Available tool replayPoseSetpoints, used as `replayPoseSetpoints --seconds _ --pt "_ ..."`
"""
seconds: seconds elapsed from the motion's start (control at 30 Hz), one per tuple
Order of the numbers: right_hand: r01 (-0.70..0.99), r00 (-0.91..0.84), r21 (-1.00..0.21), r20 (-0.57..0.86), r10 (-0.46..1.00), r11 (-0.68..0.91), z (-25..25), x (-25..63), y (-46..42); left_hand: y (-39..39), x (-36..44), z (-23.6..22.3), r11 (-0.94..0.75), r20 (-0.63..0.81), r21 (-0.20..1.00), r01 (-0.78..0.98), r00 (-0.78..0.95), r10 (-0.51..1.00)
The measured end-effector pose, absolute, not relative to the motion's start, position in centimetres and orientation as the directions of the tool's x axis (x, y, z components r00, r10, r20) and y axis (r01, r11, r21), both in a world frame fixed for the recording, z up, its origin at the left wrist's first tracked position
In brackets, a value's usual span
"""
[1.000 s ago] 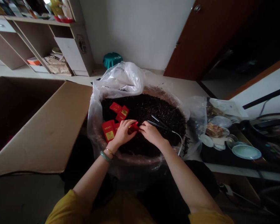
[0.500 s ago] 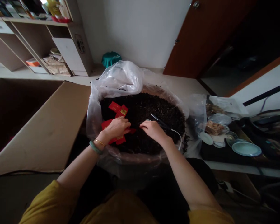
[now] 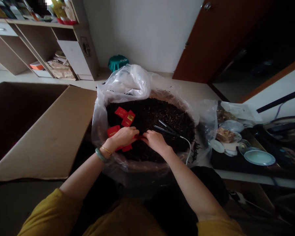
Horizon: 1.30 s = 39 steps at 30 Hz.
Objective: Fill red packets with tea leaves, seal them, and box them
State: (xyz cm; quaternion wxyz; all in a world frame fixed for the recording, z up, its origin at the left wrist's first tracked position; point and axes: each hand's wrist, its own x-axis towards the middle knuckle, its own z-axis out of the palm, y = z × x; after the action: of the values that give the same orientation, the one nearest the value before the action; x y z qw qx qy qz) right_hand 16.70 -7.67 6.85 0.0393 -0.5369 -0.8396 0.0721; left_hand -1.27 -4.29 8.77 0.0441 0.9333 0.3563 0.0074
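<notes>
My left hand [image 3: 127, 136], with a green bangle and a gold bracelet at the wrist, is closed on a small red packet [image 3: 139, 136]. Fingers of my right hand [image 3: 155, 140] pinch the same packet's other end; most of it is hidden. Both hands hover over dark loose leaves [image 3: 177, 114], like tea, in a wide container lined with a clear plastic bag [image 3: 99, 114]. More red packets [image 3: 128, 118] with gold print lie on the leaves, some partly under my left hand. A black flat iron [image 3: 168, 128] with parted jaws and a white cord rests right of my right hand.
To the left stands an open cardboard box [image 3: 46, 131]. On the right, a low table holds a pale bowl [image 3: 259, 156] and a clear bag of brownish pieces [image 3: 226, 134]. Behind are a teal bundle [image 3: 118, 62], a shelf unit [image 3: 81, 62] and a brown door [image 3: 206, 42].
My right hand has moved left, closer to my left hand, and now meets the red packet. More of the flat iron is uncovered.
</notes>
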Motion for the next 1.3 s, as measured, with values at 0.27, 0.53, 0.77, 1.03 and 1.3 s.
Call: replayPoseSetpoints --seconds 0.27,0.53,0.77,1.03,1.3 --pt "0.892 -0.364 -0.266 0.054 0.93 0.365 7.1 16.9 -7.6 -4.4 -1.9 7.7 -0.711 0.126 0.315 0.628 0.715 0.688" --pt "0.831 -0.444 -0.341 0.069 0.894 0.439 5.2 16.9 -7.2 -4.4 -2.1 6.3 -0.675 0.158 0.39 0.626 0.677 0.719" --pt "0.826 -0.399 -0.371 0.145 0.905 0.424 6.3 17.7 -6.9 -4.3 -2.3 5.2 -0.579 0.234 0.562 0.59 0.558 0.796" --pt "0.84 -0.449 -0.332 0.02 0.893 0.43 5.8 16.9 -7.2 -5.0 -1.9 7.1 -0.764 0.234 0.17 0.622 0.728 0.645" --pt "0.847 -0.431 -0.335 0.019 0.902 0.412 6.1 17.0 -7.0 -4.9 -1.9 7.7 -0.742 0.162 0.157 0.652 0.724 0.671"
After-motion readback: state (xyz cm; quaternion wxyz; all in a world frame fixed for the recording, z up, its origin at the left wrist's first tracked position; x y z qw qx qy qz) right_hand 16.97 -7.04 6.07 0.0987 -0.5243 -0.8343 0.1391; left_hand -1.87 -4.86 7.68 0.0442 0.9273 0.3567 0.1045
